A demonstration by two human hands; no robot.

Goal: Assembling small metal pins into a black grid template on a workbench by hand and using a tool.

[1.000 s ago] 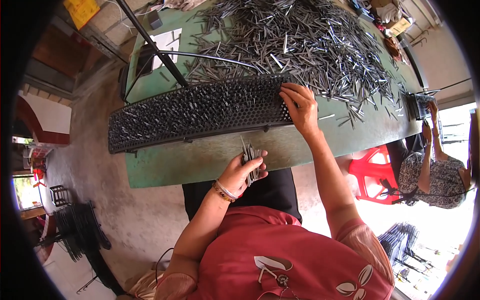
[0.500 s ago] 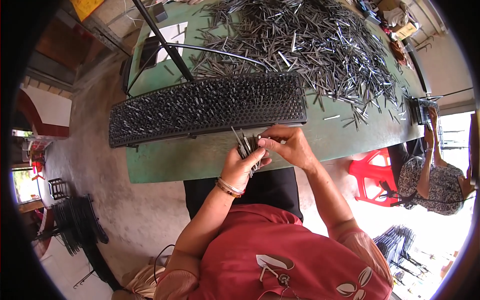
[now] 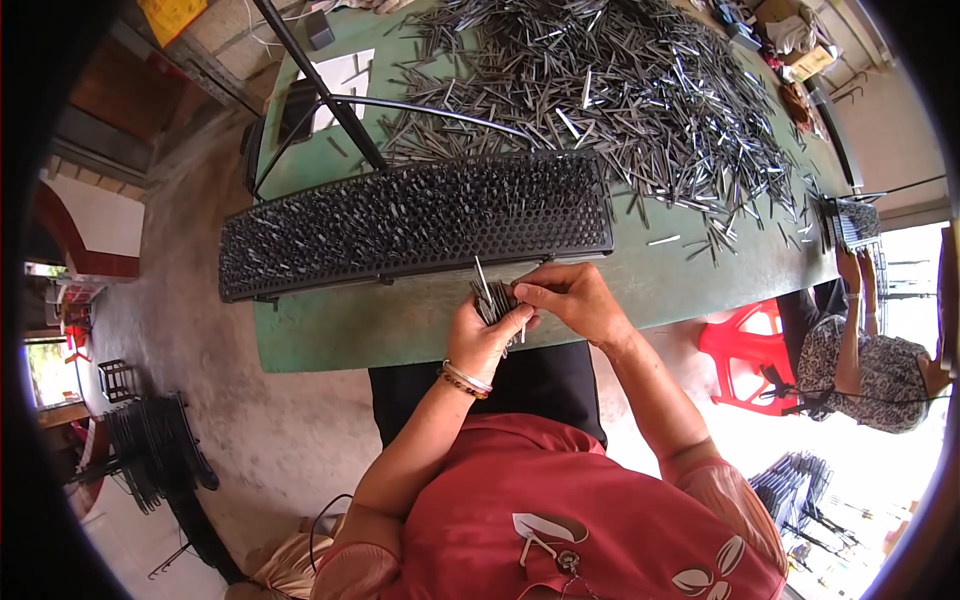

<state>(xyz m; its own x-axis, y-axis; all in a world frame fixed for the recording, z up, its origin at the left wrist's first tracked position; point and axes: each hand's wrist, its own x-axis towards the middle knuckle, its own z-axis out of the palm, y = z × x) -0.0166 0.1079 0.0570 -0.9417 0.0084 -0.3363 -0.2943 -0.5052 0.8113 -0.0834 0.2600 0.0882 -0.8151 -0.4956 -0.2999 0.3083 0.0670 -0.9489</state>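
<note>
My left hand (image 3: 482,336) is closed round a bundle of thin dark metal strips (image 3: 491,300), with one lighter strip poking up from the top. Against that bundle, my right hand (image 3: 575,304) pinches with thumb and forefinger; the strip ends between its fingertips are mostly hidden. Just beyond both hands stands a long black perforated rack (image 3: 420,215), its round holes largely filled with upright strips. Unfilled holes show along its near right part. A large loose heap of the same strips (image 3: 610,90) covers the far side of the green table (image 3: 680,285).
A black metal frame (image 3: 340,115) rises behind the rack. White sheets (image 3: 350,85) lie at the table's far left. At the right, a co-worker (image 3: 870,370) handles a smaller rack (image 3: 856,222) beside a red plastic stool (image 3: 745,350). Black racks (image 3: 155,450) stand on the floor at left.
The bundle in my left hand has tilted slightly and a lighter strip now sticks up from it. My right hand has dropped a little, staying at the bundle. The co-worker's hands have moved lower.
</note>
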